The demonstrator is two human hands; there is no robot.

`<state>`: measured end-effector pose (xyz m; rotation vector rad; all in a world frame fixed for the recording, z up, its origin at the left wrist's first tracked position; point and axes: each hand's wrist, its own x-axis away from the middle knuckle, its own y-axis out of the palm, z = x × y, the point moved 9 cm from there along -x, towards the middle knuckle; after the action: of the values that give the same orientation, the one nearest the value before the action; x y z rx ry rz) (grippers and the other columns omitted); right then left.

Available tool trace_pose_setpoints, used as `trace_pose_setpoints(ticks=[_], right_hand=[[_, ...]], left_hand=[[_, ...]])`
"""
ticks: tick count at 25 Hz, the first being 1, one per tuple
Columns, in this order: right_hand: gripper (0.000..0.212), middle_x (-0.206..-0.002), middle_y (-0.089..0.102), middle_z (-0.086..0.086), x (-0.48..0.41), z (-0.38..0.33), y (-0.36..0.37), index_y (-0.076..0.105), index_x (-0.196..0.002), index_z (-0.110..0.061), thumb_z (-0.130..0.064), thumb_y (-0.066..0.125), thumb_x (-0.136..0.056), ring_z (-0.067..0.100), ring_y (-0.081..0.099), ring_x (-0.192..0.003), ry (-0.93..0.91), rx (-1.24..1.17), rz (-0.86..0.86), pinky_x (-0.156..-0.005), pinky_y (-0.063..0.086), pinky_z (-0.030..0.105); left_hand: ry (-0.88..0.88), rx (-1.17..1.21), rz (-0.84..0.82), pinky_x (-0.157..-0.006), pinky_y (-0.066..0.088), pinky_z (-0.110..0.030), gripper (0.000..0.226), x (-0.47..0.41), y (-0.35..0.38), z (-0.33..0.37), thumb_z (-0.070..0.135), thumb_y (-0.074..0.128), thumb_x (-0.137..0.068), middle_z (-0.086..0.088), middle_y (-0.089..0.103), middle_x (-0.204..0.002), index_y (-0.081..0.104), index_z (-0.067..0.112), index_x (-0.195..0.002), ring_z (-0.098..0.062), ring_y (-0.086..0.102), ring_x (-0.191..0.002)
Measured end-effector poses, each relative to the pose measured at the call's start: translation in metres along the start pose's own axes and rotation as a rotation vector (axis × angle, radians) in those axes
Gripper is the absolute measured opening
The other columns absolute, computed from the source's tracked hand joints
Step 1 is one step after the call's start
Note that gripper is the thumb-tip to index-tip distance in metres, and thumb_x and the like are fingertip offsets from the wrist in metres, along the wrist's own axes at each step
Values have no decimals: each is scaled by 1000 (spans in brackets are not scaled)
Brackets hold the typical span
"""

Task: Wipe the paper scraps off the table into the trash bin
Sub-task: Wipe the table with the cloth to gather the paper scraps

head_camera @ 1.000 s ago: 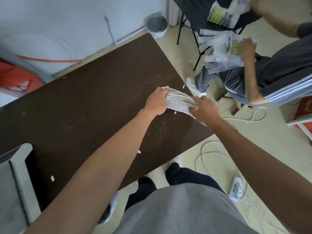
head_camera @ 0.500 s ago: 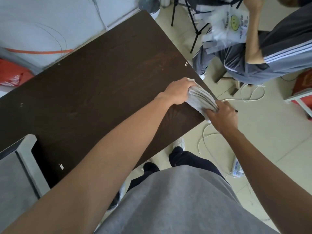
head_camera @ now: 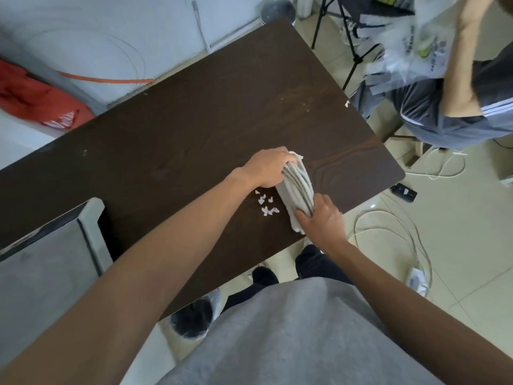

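- The person's grey shirt (head_camera: 291, 337) fills the bottom of the view; dark trousers show just above it at the table's near edge
- The trash bin (head_camera: 191, 320) stands on the floor at that near edge, left of the person's legs; it is dark inside with a clear liner, and the tabletop and the shirt hide part of it
- The right hand (head_camera: 323, 219) is near the table's near edge; its fingers are curled over the near end of a folded grey-white cloth (head_camera: 298, 188) and grip it
- The cloth lies on the table as a long bundle running from the right hand away to the left hand; its folds show as ridges along its length
- The paper scraps (head_camera: 267, 204), a small cluster of white bits, lie on the tabletop just left of the cloth, close beside it and near the left wrist
- The left hand (head_camera: 266, 168) holds the cloth's far end; its fingers are wrapped round the bundle
- The table (head_camera: 180, 120) is dark brown wood grain, set at a slant across the view
- A lone scrap (head_camera: 347, 104) sits at the table's far right edge, well apart from the cluster
- White cables (head_camera: 388, 232) loop on the tiled floor to the right of the table
- A second bin (head_camera: 277, 9) stands beyond the table's far corner; a seated person (head_camera: 458, 118) at the upper right handles a plastic bag
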<state>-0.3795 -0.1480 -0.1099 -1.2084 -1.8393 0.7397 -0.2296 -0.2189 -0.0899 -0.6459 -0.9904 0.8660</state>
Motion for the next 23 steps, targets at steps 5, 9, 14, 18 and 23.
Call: trace_pose_setpoints(ticks=[5,9,14,18,23], right_hand=[[38,-96,52,2,-9,-25,-8,52,-102,-13,-47,59,-87,20,55,-75,-38,0,-50,-65,47,35],[43,-101,49,4,-45,-25,-58,50,-109,-14,-48,59,-86,29,57,-82,-72,87,36,-71,43,37],[44,-113,48,15,-126,-31,-81,50,-117,-14,-44,61,-86,44,59,-97,-115,223,3,-81,46,47],[40,-117,47,17,-158,-64,-43,52,-124,-18,-33,56,-87,48,57,-103,-190,296,-93,-88,47,51],[40,-113,46,13,-106,-100,12,50,-120,-16,-34,59,-86,44,58,-97,-321,345,-196,-80,49,47]], left_hand=[[-69,86,38,-89,48,-45,35,15,-19,-23,6,50,-92,0,57,-118,66,26,-115,-24,59,-104],[-63,125,192,-97,44,-43,45,-4,-67,-17,2,49,-88,-6,56,-129,64,25,-124,-28,55,-117],[-184,93,230,-89,42,-33,49,-29,-99,-33,2,47,-90,-7,59,-129,63,23,-131,-29,56,-119],[-397,197,243,-96,45,-34,48,-2,-72,-88,3,46,-91,-9,59,-131,58,16,-135,-29,57,-121],[-509,382,330,-102,41,-35,57,79,-18,-121,2,51,-88,-8,51,-131,52,18,-142,-30,55,-122]])
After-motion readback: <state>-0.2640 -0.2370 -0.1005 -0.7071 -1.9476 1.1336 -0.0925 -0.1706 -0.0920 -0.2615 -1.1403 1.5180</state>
